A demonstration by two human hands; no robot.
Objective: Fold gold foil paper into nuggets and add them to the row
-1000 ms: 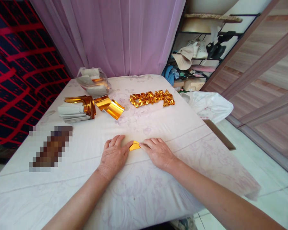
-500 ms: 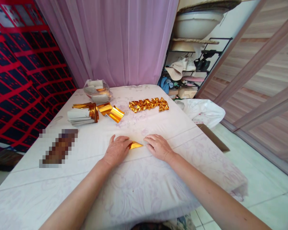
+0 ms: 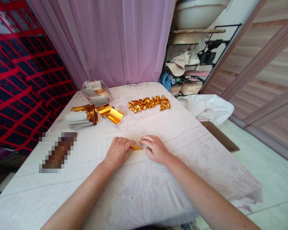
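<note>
Gold foil paper [image 3: 136, 147], folded to a narrow wedge, lies on the near middle of the desk [image 3: 134, 188], between the two hands. The left hand [image 3: 119, 151] has its fingers bunched together and pinches the wedge's left end. The right hand [image 3: 156, 149] is bent at the wedge's pointed right end, index finger and thumb parted; whether it grips the tip, I cannot tell.

Beyond the hands, a row of crumpled-looking folded gold foil pieces [image 3: 148, 103] lies right of centre. Left of it, overlapping loose gold foil sheets [image 3: 115, 115] lie beside a thick stack of foil-faced paper [image 3: 78, 118], and behind that stands a clear plastic bag of paper [image 3: 96, 91]. A pixelated brown patch [image 3: 59, 151] hides something at the left.

Past the desk hangs a mauve curtain [image 3: 110, 41]. On the rack beside it are a white basin [image 3: 199, 16], white sneakers [image 3: 194, 58], a beige cap [image 3: 177, 66] and a pale box [image 3: 191, 88] whose reddish print is too small to read. A white plastic bag [image 3: 208, 107] bears reddish marks, likewise illegible.
</note>
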